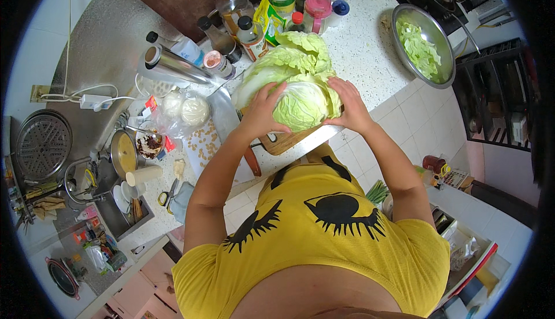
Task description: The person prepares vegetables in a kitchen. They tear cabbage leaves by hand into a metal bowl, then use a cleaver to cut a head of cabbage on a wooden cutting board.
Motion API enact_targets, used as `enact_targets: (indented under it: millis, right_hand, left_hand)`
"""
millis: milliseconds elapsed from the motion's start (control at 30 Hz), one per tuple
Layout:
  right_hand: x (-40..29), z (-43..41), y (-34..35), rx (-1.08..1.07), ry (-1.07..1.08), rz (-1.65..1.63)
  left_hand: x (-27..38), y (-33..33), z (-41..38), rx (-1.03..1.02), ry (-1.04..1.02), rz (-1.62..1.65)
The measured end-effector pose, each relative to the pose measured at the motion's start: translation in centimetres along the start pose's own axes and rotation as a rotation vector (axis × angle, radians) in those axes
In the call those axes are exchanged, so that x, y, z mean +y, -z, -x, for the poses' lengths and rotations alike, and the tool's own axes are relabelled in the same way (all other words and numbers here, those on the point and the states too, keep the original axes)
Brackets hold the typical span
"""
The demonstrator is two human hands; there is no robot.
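Observation:
A pale green cabbage head (301, 106) rests over a wooden cutting board (288, 143) at the counter's front edge. Both my hands grip it from opposite sides: my left hand (262, 113) has its fingers spread along the left side, and my right hand (349, 104) holds the right side and outer leaves. Large loose-looking cabbage leaves (277, 65) fan out behind the head; whether they are detached is hard to tell. Left of the board lies a cleaver, its wide blade (222, 106) pointing away and its brown handle (252, 161) towards me, partly hidden by my left forearm.
A steel bowl (446, 69) with torn leaves (418, 50) stands at the right near the stove. Several bottles (251, 37) line the back. To the left are bagged white dough-like balls (195, 108), peanut-like pieces on paper (206, 145), scissors (168, 195) and a sink (145, 215).

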State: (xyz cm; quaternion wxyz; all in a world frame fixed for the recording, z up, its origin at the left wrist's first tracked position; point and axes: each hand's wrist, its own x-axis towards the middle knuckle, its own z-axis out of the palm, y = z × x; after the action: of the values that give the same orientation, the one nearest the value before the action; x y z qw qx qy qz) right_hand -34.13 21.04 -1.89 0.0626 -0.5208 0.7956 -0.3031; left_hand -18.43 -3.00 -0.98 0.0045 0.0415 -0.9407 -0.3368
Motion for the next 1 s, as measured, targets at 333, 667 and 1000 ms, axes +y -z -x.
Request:
enact_targets:
  millis: [333, 667, 1000]
  right_hand:
    - [0.8, 0.3, -0.1, 0.07, -0.084, -0.274]
    - [0.9, 2.9, -2.5, 0.327, -0.578, -0.42]
    - [-3.2, 4.7, -4.8, 0.161, -1.602, -1.719]
  left_hand:
    - [4.0, 0.7, -1.0, -0.001, -0.059, -0.066]
    - [3.8, 0.2, -1.4, 0.017, -0.093, -0.057]
    - [5.5, -0.5, 0.7, 0.014, -0.165, -0.09]
